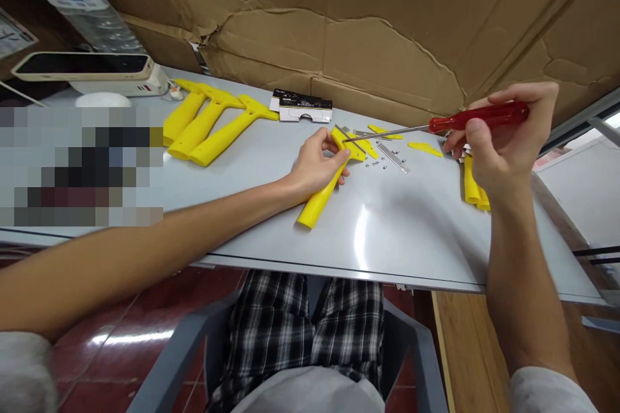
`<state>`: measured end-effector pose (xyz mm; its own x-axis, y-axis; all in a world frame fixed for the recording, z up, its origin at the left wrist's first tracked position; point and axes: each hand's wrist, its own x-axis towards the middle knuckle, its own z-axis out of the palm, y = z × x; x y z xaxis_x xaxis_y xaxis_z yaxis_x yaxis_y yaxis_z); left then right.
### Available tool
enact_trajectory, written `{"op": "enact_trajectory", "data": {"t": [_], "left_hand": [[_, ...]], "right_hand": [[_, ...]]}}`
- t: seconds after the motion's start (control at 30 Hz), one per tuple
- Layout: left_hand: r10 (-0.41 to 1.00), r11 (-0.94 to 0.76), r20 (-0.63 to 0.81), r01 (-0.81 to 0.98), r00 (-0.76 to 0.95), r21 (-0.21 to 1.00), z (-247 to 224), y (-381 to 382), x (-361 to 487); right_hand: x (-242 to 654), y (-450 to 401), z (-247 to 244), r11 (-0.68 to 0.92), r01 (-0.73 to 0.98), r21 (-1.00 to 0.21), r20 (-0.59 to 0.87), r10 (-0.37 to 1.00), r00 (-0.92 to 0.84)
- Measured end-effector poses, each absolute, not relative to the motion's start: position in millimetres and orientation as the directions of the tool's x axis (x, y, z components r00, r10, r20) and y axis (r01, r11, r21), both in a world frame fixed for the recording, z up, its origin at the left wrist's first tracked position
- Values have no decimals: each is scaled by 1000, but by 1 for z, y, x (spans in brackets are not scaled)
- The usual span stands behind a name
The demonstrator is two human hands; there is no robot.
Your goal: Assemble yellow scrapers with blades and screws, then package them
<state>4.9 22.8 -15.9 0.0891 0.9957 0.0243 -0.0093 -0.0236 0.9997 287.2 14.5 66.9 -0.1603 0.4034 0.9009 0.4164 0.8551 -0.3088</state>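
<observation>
My left hand (pixel 317 161) is closed around the head of a yellow scraper (pixel 317 203), whose hollow handle slants down toward the table's front edge. In my right hand (pixel 504 135) is a screwdriver (pixel 477 119) with a red see-through handle. Its long shaft runs left, and the tip meets the scraper's head near a screw hole. Beside the scraper lie a metal blade (pixel 393 158), several small screws (pixel 375 163) and loose yellow cover plates (pixel 425 149). Whether a blade sits fully inside the held scraper, I cannot tell.
Several yellow scrapers (pixel 220 132) lie at the left, near small black-and-white boxes (pixel 305 106). More yellow handles (pixel 472 187) are at the right, partly behind my right wrist. A phone (pixel 84 66) and a water bottle (pixel 92 6) stand back left. Cardboard (pixel 339 19) walls the rear.
</observation>
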Motion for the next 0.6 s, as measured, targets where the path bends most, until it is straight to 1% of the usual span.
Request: {"op": "enact_trajectory", "data": {"t": [0.1, 0.23, 0.3, 0.47, 0.53, 0.6], "left_hand": [[995, -23, 22, 6, 95, 1000, -17, 23, 5], [995, -13, 11, 15, 103, 1000, -16, 23, 6], [994, -16, 14, 15, 104, 1000, -15, 22, 6], [993, -14, 13, 8, 116, 1000, -14, 21, 6], [992, -22, 21, 4, 123, 1000, -14, 22, 5], [992, -25, 24, 7, 125, 1000, -15, 22, 5]], "right_hand": [[280, 9, 69, 872, 382, -307, 897, 398, -189], [275, 7, 66, 873, 393, -288, 929, 354, -106], [275, 8, 64, 856, 437, -276, 942, 331, -54], [284, 15, 61, 727, 649, -225, 966, 251, 53], [287, 18, 61, 695, 689, -206, 972, 229, 59], [288, 19, 62, 703, 689, -176, 977, 212, 34]]}}
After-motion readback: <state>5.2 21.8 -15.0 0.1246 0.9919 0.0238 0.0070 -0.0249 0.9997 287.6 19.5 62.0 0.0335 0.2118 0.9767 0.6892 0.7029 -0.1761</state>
